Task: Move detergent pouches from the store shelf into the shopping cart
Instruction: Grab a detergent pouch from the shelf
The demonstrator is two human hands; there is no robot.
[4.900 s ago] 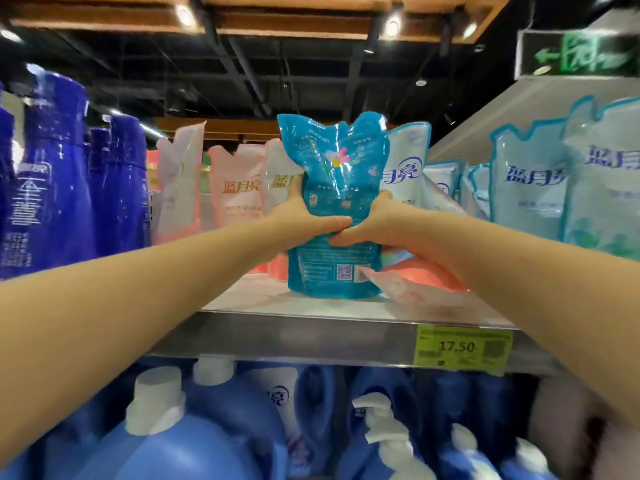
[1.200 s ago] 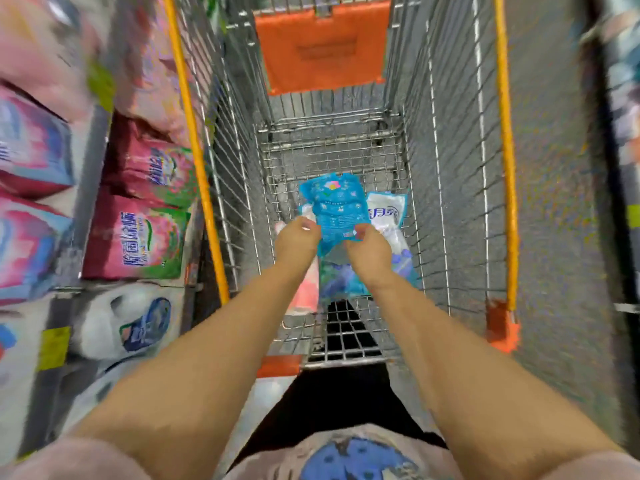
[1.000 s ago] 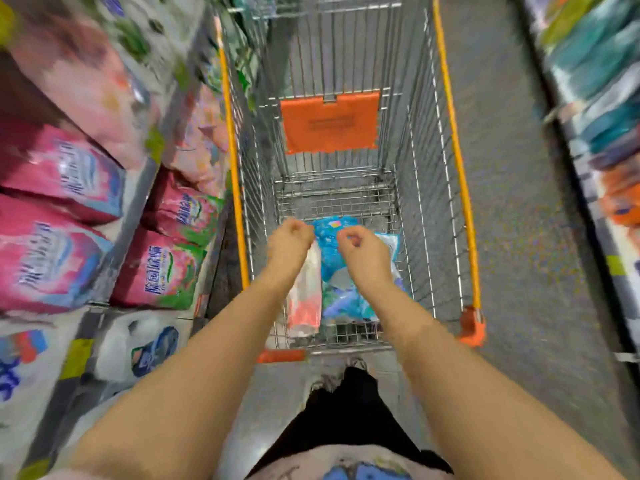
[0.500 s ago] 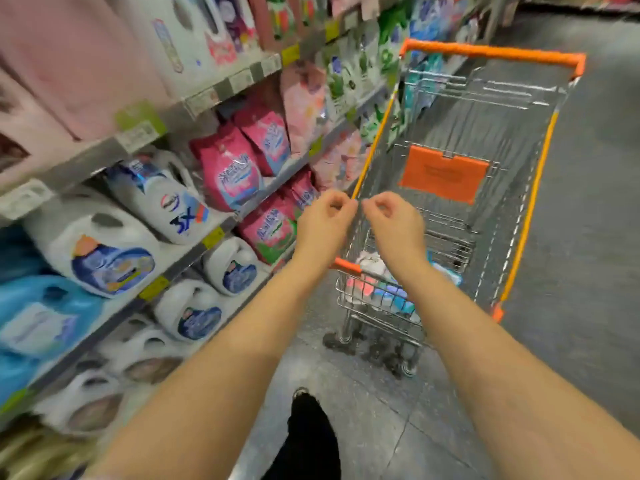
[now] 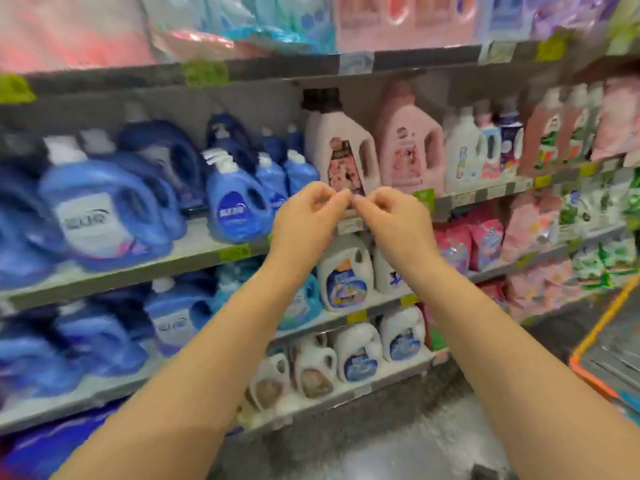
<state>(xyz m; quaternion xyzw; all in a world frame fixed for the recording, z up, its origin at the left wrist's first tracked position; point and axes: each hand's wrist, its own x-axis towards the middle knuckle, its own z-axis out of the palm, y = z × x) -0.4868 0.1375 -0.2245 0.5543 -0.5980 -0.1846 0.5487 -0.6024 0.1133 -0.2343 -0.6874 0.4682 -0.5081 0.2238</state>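
Observation:
My left hand (image 5: 308,216) and my right hand (image 5: 394,220) are raised side by side in front of the store shelves, fingertips almost meeting. Both have curled fingers and hold nothing. Detergent pouches (image 5: 277,26), teal, blue and pink, lie blurred on the top shelf, well above my hands. Only the orange corner and wire side of the shopping cart (image 5: 602,362) show, at the right edge, lower than my right forearm. The pouches inside the cart are out of view.
Blue detergent jugs (image 5: 235,202) fill the middle shelf on the left, with pink and white jugs (image 5: 405,147) behind my hands. White jugs (image 5: 346,271) stand on the lower shelves. Pink bags (image 5: 485,237) sit to the right. Grey floor lies below.
Both hands put the blue pouch into the cart and let go of it. My view then swung from the cart up to the shelves, and my empty hands rose with it.

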